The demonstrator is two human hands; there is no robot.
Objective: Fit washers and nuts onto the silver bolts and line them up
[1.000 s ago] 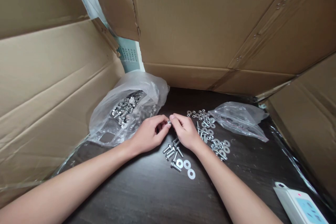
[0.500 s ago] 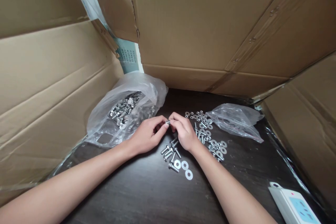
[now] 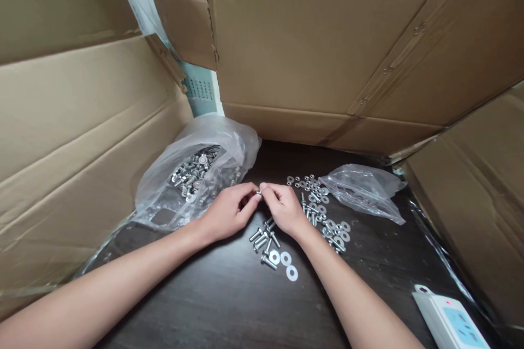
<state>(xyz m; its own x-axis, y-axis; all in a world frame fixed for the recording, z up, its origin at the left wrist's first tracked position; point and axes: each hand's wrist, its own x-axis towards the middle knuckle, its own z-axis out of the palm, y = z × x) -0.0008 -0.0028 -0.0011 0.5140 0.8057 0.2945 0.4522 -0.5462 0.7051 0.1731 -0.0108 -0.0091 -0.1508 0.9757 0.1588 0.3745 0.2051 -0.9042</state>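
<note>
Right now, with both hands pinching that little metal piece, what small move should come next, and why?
Probably a small twist of the right hand against the left hand, which would steady it: both pinch one small metal piece at their fingertips, near the loose bolts and washers. How its parts sit is too small to tell.

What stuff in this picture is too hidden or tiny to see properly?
Head view:
Small metal piece: pinched between left hand and right hand; fingertips cover it, too small to identify.
Bolts in the big plastic bag: crumpled plastic blurs most.
Power strip: cut off by the bottom edge.
Small plastic bag: contents unclear through wrinkles.
</note>
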